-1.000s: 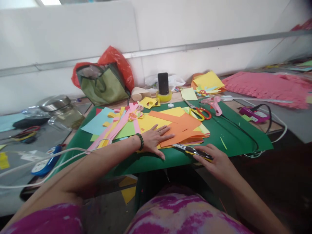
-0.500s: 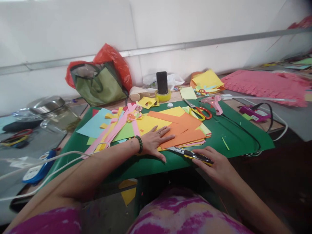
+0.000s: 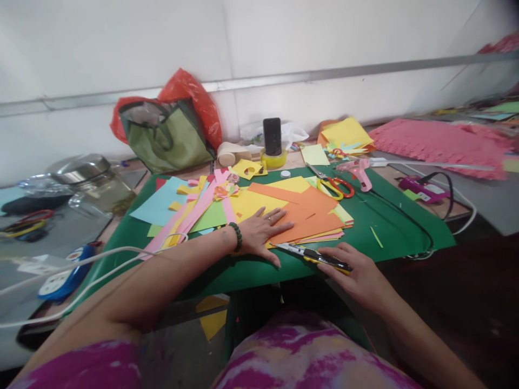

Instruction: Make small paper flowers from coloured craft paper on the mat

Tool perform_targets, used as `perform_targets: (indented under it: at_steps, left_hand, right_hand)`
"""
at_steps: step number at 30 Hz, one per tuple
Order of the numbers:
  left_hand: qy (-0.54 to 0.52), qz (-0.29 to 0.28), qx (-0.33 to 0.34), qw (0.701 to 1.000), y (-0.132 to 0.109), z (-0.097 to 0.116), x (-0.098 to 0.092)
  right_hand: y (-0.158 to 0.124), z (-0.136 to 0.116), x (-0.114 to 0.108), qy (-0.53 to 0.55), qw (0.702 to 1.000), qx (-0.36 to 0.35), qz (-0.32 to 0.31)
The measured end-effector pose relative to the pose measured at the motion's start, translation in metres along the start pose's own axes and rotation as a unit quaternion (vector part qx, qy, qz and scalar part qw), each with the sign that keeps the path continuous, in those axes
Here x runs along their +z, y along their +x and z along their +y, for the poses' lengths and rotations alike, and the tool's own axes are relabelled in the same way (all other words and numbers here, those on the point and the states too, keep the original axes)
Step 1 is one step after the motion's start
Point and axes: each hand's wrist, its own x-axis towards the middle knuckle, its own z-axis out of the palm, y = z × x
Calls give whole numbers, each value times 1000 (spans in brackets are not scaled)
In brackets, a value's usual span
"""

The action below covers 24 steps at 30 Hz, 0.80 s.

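Note:
My left hand (image 3: 259, 233) lies flat with its fingers spread on the left edge of the orange paper (image 3: 310, 222), its thumb on the green mat. In my right hand (image 3: 359, 273) is a utility knife (image 3: 324, 258) with a black and yellow handle. Its blade points left, close to the near edge of the stacked paper sheets and beside my left thumb. Whether the blade touches paper I cannot tell. Yellow sheets (image 3: 253, 203) spread out behind my left hand, and pink strips (image 3: 203, 202) lie to its left, partly over light blue paper (image 3: 156, 205).
Scissors (image 3: 334, 188) and a pink glue gun (image 3: 359, 173) with a black cord lie at the right of the green mat (image 3: 399, 221). A phone (image 3: 272, 136) stands in a yellow tape roll (image 3: 274, 158). White cables (image 3: 121, 254) cross at left, near a glass jar (image 3: 95, 183).
The knife and my right hand have shifted slightly left. My left hand stays pressed on the paper. The whole view has moved a little.

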Motion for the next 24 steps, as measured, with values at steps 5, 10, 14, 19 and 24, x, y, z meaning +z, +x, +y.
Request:
perform_targets:
  at_steps: [5, 10, 14, 19, 24]
  left_hand:
    - [-5, -5, -1, 1000, -1, 1, -2]
    - [-12, -8, -13, 1000, -3, 2, -7]
    - [17, 23, -84, 996, 0, 0, -18]
    - [36, 67, -179, 981, 9, -4, -25]
    - [-28, 70, -235, 969, 23, -7, -24]
  right_hand:
    - [-8, -1, -19, 33, 999, 6, -9]
    - [-1, 34, -59, -20, 986, 23, 163]
    - [30, 82, -85, -181, 949, 79, 246]
    - [67, 110, -79, -288, 940, 87, 161]
    - [76, 124, -62, -340, 933, 38, 113]
